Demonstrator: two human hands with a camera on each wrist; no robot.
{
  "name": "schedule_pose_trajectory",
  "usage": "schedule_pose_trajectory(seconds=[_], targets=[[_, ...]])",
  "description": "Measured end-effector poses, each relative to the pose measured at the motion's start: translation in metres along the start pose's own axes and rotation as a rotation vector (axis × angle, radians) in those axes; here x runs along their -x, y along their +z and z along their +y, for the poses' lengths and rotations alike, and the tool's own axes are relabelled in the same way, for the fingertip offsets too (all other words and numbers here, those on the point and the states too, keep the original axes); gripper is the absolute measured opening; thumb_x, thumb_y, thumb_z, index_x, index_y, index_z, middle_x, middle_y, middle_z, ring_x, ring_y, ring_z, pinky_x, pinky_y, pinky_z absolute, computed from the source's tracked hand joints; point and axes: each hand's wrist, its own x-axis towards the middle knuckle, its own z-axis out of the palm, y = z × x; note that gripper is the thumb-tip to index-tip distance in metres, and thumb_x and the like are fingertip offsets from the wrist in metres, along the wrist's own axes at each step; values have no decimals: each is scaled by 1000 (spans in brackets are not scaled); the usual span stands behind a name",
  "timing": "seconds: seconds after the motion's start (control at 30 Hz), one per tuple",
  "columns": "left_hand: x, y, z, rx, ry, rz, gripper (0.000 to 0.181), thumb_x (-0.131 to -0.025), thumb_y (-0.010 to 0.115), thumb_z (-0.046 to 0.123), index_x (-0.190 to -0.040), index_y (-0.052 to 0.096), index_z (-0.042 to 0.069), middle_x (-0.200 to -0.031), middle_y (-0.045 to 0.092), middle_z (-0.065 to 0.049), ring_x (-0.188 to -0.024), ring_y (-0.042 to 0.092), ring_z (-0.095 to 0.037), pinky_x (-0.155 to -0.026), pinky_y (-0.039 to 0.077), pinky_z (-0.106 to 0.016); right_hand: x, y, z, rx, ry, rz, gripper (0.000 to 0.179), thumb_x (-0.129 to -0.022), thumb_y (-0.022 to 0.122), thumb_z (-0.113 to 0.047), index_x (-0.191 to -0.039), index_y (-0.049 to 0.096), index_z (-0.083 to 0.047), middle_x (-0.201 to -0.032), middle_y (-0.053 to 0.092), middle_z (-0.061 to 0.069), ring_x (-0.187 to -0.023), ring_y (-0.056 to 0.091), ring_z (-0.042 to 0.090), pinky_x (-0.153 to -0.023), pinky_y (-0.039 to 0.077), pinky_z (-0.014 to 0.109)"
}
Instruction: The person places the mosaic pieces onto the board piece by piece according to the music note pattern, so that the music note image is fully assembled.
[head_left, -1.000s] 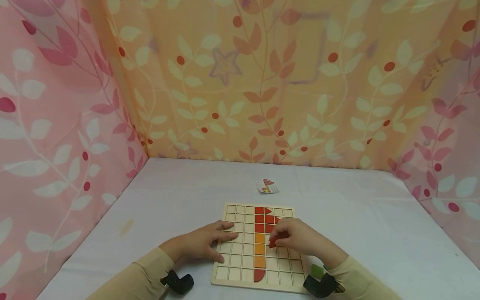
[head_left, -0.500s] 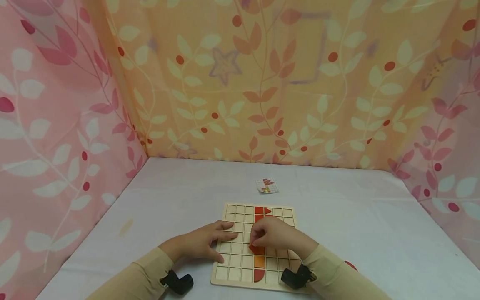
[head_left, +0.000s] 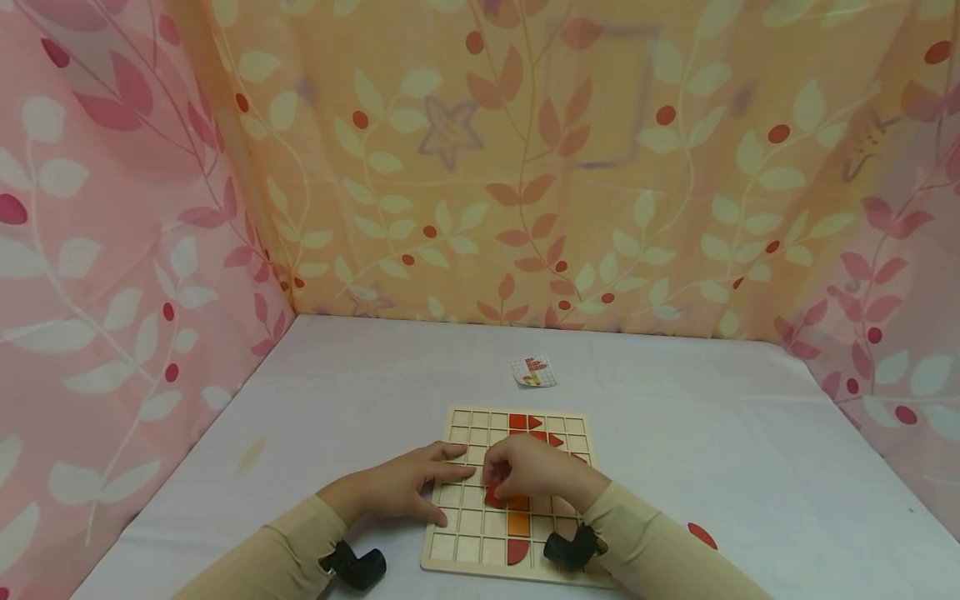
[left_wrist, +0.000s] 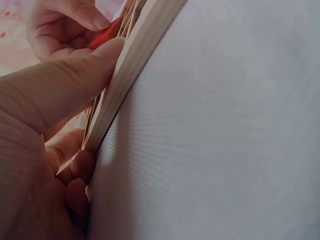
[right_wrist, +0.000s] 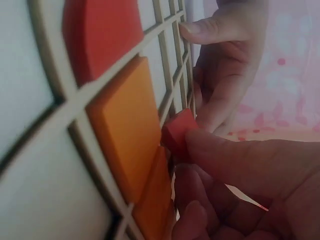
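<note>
My right hand (head_left: 528, 471) pinches a small red wooden tile (right_wrist: 180, 131) between thumb and fingers. It holds the tile at the gridded wooden board (head_left: 480, 550), just left of the orange column; whether it is seated in a cell cannot be told. Spread over the board's left edge is my left hand (head_left: 405, 483), its thumb on the rim in the left wrist view. Red tiles (head_left: 517, 422) fill cells near the top. Below the right hand lie an orange tile (head_left: 518, 523) and a red quarter-round tile (head_left: 517, 551). The right hand hides the cells beneath it.
A small printed pattern card (head_left: 534, 372) lies beyond the board. On the white table to the right, a loose red piece (head_left: 702, 536) shows beside the right sleeve. Black wrist cameras (head_left: 572, 548) sit on both wrists. Patterned cloth (head_left: 465, 167) hangs behind the table.
My right hand has carried the red tile leftward across the orange column. Its forearm now leaves a red piece on the table in view and hides a green one. My left hand has stayed put.
</note>
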Motion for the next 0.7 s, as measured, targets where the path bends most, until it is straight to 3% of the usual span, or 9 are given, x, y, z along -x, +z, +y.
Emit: schedule_pose_trajectory(seconds=[0.4,0.7], targets=[[1,-1,1,-17,27,9,70,-74,68,48,-137,43,30,-147,25,2,-134,24,-23,-105,24,-46,0,1,0,31,-4,23,19,-70,76,-1,-74,62,-14,-67,57,-8,-62,51,3,-59,45,19],[1,-1,1,-5,12,9,70,-74,69,48,-137,43,31,-147,25,4,-134,24,-22,-105,24,-46,0,3,0,55,-20,18,16,-70,75,-1,-72,66,-13,-65,58,-11,-61,51,0,-59,45,19]])
